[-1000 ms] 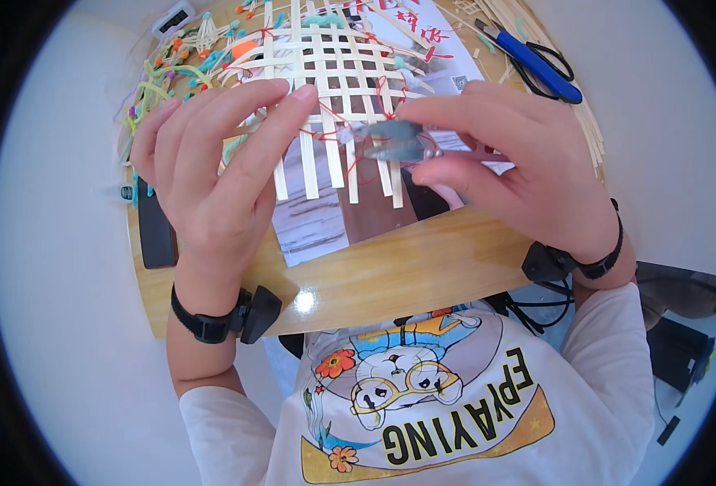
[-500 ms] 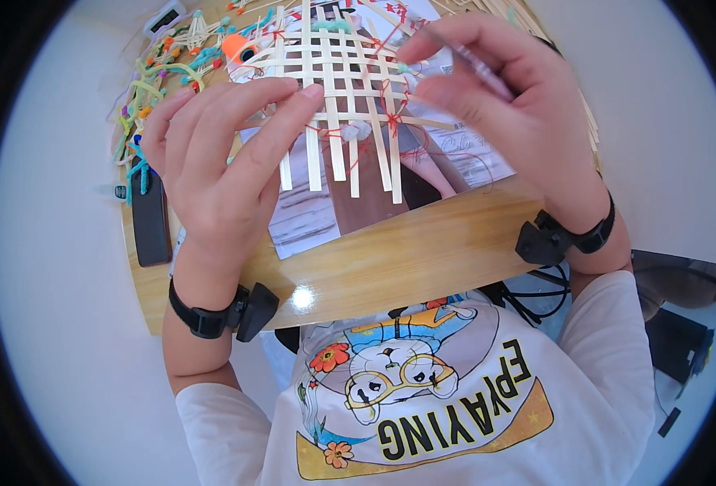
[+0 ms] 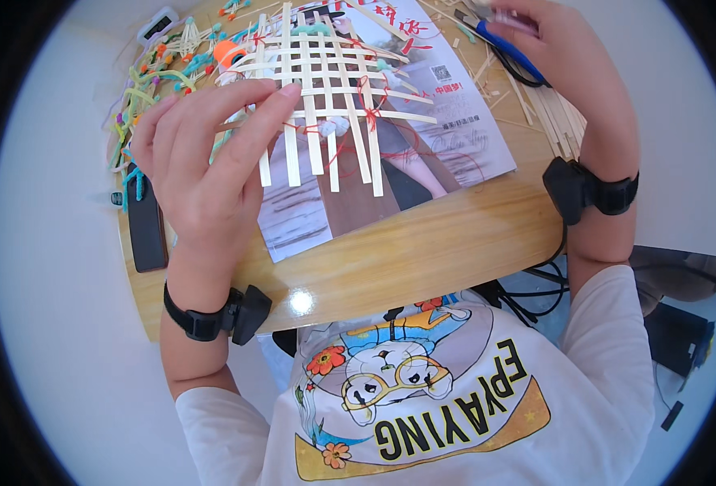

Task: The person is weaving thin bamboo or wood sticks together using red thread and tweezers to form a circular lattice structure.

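Broadly, a wooden table [image 3: 423, 251] spreads beneath both the left hand [image 3: 204, 158] and the right hand [image 3: 573, 53]. A printed sheet [image 3: 455, 134] lies between them, its far corner just short of the right forearm. Above that sheet, just beyond the left fingertips and to their right, is the woven panel [image 3: 309, 91] of pale flat strips. The left hand has its thumb and forefinger nearly closed on the panel's near left part, its other fingers loosely bent. Past the left knuckles sprawls a heap of coloured fuzzy wires [image 3: 143, 89]; beside the left wrist rests a dark phone [image 3: 146, 231]. A blue-handled tool [image 3: 513, 50] lies right by the right hand, whose fingers are curled; I cannot tell whether they grip anything. Smallest, red thread [image 3: 371, 113] is knotted on the panel to the right of the left fingertips, with loose loops trailing over the sheet.

My reading: this step is steadying the panel one-handed while the other hand is among the tools. The next move calls for a light pinch, with the thread kept from snagging.
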The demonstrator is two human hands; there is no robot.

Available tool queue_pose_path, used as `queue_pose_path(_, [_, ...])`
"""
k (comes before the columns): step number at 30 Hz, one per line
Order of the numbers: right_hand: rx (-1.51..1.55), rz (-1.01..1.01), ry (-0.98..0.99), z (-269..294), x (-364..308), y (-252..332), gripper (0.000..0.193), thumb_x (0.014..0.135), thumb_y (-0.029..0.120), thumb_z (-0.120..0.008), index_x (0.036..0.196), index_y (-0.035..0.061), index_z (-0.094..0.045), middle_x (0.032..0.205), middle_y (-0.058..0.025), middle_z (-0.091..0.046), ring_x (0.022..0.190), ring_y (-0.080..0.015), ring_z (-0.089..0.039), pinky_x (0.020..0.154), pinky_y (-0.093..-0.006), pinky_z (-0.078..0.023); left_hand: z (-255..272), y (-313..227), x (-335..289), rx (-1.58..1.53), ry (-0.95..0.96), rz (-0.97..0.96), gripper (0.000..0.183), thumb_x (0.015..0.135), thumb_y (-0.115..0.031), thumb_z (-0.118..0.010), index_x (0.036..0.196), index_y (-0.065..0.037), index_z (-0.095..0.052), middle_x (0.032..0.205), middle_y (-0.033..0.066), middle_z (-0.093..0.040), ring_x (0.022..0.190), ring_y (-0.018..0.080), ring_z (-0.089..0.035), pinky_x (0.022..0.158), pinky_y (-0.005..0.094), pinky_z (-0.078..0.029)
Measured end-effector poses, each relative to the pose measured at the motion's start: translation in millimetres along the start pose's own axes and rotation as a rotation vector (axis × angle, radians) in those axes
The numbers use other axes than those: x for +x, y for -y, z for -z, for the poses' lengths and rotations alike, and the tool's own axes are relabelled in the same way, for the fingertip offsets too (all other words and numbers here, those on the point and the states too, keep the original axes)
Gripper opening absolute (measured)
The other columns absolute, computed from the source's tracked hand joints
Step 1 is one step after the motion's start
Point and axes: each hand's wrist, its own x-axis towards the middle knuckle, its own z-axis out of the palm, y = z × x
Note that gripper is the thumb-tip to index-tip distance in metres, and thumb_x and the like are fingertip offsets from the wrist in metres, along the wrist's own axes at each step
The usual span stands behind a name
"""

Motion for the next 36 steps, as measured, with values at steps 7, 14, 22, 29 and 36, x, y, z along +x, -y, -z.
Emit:
queue_pose_path(7, [0.896, 0.123, 0.098, -9, -17, 17, 0.032, 0.088, 0.018, -0.067, 0.11, -0.0016, -0.057, 0.074, -0.0012, -0.057, 0.061, -0.005, -0.046, 0.055, -0.0196, -0.035, 3, 0, -1, -0.008, 0.003, -0.006, 0.034, 0.07, -0.004, -0.066, 0.098, -0.022, -0.073, 0.094, -0.0045, -0.067, 0.086, 0.0147, -0.058, 0.088, 0.0339, -0.037])
queue_pose_path(14, [0.784, 0.351, -0.063, -40, -35, 24, 0.035, 0.078, 0.0, -0.071, 0.111, -0.0016, -0.059, 0.1, -0.0062, -0.064, 0.086, -0.0109, -0.06, 0.075, -0.0231, -0.047, 1, 4, -5, -0.03, -0.007, -0.018, 0.036, 0.07, -0.001, -0.066, 0.1, -0.02, -0.072, 0.093, -0.0037, -0.066, 0.085, 0.0149, -0.058, 0.087, 0.0336, -0.037])
queue_pose_path(22, [1.013, 0.439, -0.13, -48, -34, 19, 0.032, 0.084, 0.006, -0.066, 0.113, -0.0037, -0.057, 0.104, -0.0068, -0.063, 0.087, -0.0081, -0.056, 0.077, -0.0212, -0.044, 0, -4, -5, -0.223, 0.017, 0.221, 0.028, 0.073, -0.002, -0.072, 0.099, -0.013, -0.071, 0.091, -0.0007, -0.066, 0.08, 0.0146, -0.059, 0.082, 0.0297, -0.039])
queue_pose_path(29, [0.95, 0.353, -0.191, -44, -30, 17, 0.028, 0.087, 0.009, -0.064, 0.112, -0.0032, -0.058, 0.102, -0.0063, -0.064, 0.083, -0.0067, -0.056, 0.074, -0.0197, -0.045, 2, -7, -6, -0.974, 0.072, 0.953, 0.019, 0.084, -0.012, -0.071, 0.099, -0.001, -0.066, 0.094, 0.0059, -0.068, 0.082, 0.009, -0.061, 0.074, 0.0211, -0.048])
queue_pose_path(36, [0.722, 0.068, -0.132, -33, -25, 20, 0.015, 0.082, 0.002, -0.069, 0.094, -0.0013, -0.062, 0.072, 0.0006, -0.057, 0.061, -0.0047, -0.048, 0.053, -0.0206, -0.037, 0, -12, -3, -1.134, 0.27, 1.102, 0.021, 0.088, -0.021, -0.067, 0.099, -0.003, -0.064, 0.081, 0.0003, -0.065, 0.068, 0.0039, -0.054, 0.058, 0.0188, -0.04])
